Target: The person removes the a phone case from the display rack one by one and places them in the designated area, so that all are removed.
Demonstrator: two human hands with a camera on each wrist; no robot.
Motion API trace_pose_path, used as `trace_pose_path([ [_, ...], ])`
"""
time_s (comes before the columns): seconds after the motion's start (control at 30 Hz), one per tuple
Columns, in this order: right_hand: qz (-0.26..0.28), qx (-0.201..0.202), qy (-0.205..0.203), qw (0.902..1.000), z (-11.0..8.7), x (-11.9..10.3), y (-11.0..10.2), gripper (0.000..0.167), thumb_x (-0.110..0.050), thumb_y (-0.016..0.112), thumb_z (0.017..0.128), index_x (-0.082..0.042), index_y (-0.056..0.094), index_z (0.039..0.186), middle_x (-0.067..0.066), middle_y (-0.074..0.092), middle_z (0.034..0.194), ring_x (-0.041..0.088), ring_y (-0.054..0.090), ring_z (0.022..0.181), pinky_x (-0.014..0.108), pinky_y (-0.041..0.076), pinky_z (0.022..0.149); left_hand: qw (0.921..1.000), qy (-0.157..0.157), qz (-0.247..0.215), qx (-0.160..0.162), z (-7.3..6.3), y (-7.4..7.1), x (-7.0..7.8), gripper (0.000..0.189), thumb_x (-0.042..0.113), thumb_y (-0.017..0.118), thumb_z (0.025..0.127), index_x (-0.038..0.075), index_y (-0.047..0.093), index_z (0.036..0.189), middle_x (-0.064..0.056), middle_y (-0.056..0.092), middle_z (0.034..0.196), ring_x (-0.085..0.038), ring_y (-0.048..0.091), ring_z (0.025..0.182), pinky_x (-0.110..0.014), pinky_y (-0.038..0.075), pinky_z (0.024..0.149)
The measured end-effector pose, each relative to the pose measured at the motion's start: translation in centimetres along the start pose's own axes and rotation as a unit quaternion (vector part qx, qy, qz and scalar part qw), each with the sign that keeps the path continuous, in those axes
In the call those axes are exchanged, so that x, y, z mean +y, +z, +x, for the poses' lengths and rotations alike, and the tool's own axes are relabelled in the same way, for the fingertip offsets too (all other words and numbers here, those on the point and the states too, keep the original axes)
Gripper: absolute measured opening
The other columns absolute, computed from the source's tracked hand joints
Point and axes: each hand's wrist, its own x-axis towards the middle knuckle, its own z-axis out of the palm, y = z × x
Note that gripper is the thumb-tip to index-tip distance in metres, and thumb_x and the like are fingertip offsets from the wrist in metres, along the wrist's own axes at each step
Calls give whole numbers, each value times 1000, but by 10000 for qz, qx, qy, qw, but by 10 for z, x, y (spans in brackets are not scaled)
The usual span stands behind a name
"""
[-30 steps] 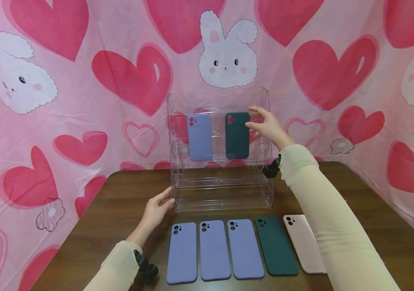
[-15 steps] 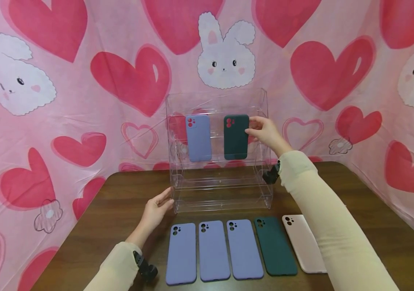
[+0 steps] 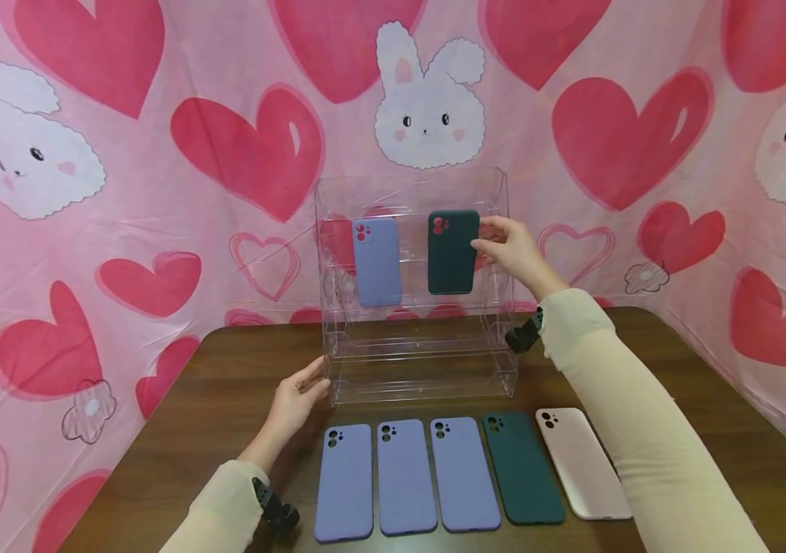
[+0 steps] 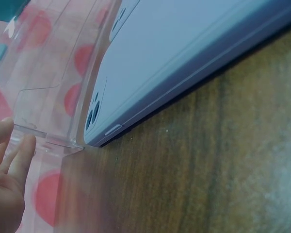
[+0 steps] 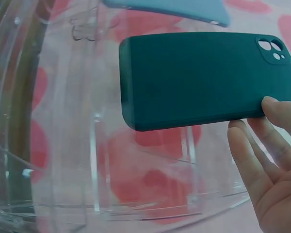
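Observation:
My right hand (image 3: 513, 250) pinches a dark green phone case (image 3: 454, 252) by its right edge, thumb in front and fingers behind. The case is upright, its lower end just above a ledge of the clear acrylic display rack (image 3: 421, 388). A light blue-purple phone case (image 3: 377, 263) leans on the same upper tier, to the left. In the right wrist view, the green case (image 5: 194, 80) shows camera cutouts near my thumb. Low on the rack's left side, my left hand (image 3: 296, 399) touches the panel edge with fairly straight fingers; the left wrist view shows these fingertips (image 4: 26, 145) at the edge.
In front of the rack, several phone cases lie in a row on the wooden table (image 3: 241, 369): purple ones (image 3: 345, 484), a green one (image 3: 524, 468) and a pale pink one (image 3: 582, 465). A pink cloth (image 3: 351, 138) with hearts and rabbits hangs behind.
The right hand's raised finger has come down onto the green case. The case has risen slightly and moved a little right, its bottom end off the ledge. The left hand stays put.

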Motion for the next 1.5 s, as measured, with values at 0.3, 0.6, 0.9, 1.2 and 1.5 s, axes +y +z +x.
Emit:
trace_pose_path([
  [0.3,577,154,-177,9981,-13,-16,-27,40,-13,64,87,0,53,123,7,62,97,13,63,76,28,56,69,10000,-15,-27,27,0,-1,-1,44,-5,56,88,-3,47,132,-22,48,129,-36,48,115,-28,50,83],
  [0.6,429,101,-111,9990,-41,-12,-61,41,-17,64,88,-1,52,124,-3,63,90,13,64,76,22,55,66,10000,19,37,21,-2,-2,-1,46,-3,56,89,-1,46,133,-19,47,131,-34,48,115,-28,50,83],
  [0.9,698,75,180,9974,-66,23,-98,37,-19,62,89,-11,54,124,-5,65,91,15,65,76,24,55,69,10000,21,-13,12,-1,-1,-3,45,-4,56,88,-2,47,132,-19,48,130,-35,48,115,-29,51,83],
  [1.2,793,-193,827,9932,-87,68,-129,59,-16,57,92,8,28,138,-13,61,90,7,65,76,20,54,69,10000,43,29,25,0,-1,-3,45,-6,56,88,-2,47,132,-20,48,130,-35,49,115,-29,51,82],
  [1.5,543,-676,1309,9876,-98,118,-132,59,-16,54,94,19,24,132,-14,62,86,10,63,74,22,55,68,10000,34,-12,4,-1,-1,0,45,-4,56,89,-2,46,133,-20,47,130,-35,49,115,-29,50,84],
])
